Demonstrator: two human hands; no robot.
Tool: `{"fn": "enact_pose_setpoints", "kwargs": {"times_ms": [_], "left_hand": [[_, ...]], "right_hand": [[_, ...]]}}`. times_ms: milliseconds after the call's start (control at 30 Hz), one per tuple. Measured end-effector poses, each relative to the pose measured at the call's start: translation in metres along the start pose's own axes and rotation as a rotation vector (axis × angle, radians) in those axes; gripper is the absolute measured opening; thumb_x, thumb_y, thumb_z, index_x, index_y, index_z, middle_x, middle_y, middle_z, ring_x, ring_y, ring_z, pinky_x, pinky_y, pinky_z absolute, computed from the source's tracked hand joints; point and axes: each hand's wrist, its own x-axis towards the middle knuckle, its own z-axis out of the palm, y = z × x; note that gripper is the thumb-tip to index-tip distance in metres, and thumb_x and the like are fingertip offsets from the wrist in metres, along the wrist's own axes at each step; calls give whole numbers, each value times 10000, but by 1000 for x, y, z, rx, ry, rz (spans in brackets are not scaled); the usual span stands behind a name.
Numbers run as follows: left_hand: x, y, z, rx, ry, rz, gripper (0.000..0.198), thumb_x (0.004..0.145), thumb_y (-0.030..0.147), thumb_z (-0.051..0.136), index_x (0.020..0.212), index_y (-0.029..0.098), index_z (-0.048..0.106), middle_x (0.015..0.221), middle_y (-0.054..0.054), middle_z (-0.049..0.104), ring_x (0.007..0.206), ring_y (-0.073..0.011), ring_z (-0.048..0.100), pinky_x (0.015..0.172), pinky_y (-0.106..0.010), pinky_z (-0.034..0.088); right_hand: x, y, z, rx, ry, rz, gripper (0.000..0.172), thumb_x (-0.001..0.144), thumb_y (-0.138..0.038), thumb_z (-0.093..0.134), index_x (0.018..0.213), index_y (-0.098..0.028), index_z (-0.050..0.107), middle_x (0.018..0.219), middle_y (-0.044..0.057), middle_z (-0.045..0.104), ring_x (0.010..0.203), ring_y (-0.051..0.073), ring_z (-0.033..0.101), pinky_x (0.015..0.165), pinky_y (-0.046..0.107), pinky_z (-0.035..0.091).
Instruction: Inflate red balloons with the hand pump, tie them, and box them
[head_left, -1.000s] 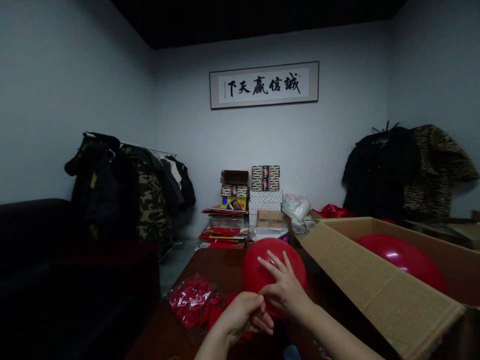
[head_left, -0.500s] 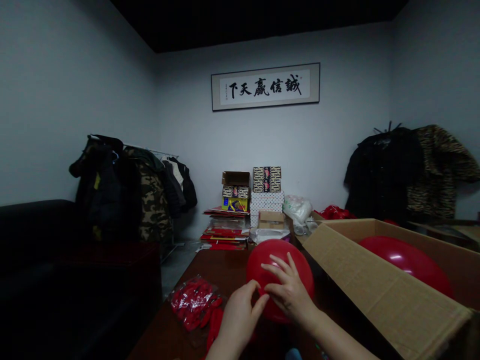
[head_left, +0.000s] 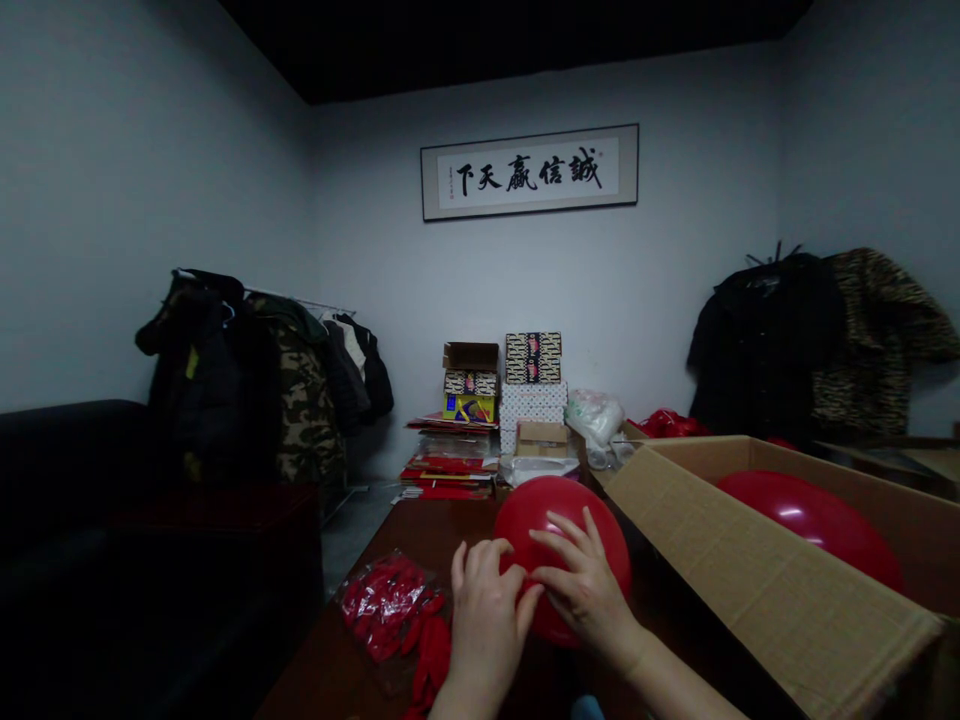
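Observation:
An inflated red balloon (head_left: 547,515) sits above the brown table (head_left: 442,540) in front of me, held between both hands. My left hand (head_left: 484,615) pinches at the balloon's near side, where its neck seems to be, fingers curled together. My right hand (head_left: 585,590) rests on the balloon's front with fingers spread over it and fingertips meeting the left hand's. The neck itself is hidden behind my fingers.
A clear bag of flat red balloons (head_left: 386,600) lies on the table to the left. A large open cardboard box (head_left: 765,570) at right holds another inflated red balloon (head_left: 810,520). Stacked boxes (head_left: 529,385) and red packets stand at the far end; coats hang on both sides.
My left hand has risen from below the balloon to its near side, fingers now up against it. The balloon has shifted slightly right and up with my right hand.

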Motion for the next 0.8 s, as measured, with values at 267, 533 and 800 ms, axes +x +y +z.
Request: {"fn": "enact_pose_setpoints", "kwargs": {"times_ms": [267,533,800], "left_hand": [[-5,1,1,-5,49,99,115,776,167,570,733,229,657,1115,-64,617,1113,-274,495,1023,-624,247],[-7,1,1,-5,11,107,111,766,171,578,730,238,659,1128,-60,615,1162,-286,468,1025,-664,206],[-11,0,6,-50,-42,28,163,801,165,513,728,230,643,1140,-60,587,1181,-274,446,1019,-652,230]], "right_hand": [[-5,-2,-2,10,19,23,201,804,-276,542,955,-376,630,1279,-24,542,1285,231,347,1068,643,163],[-14,-3,-1,-26,10,12,201,809,-320,536,973,-402,616,1285,-41,542,1278,216,360,1080,628,145],[-19,-4,1,-46,11,22,226,811,-300,537,994,-411,609,1272,-47,554,1285,214,351,1084,623,150]]}}
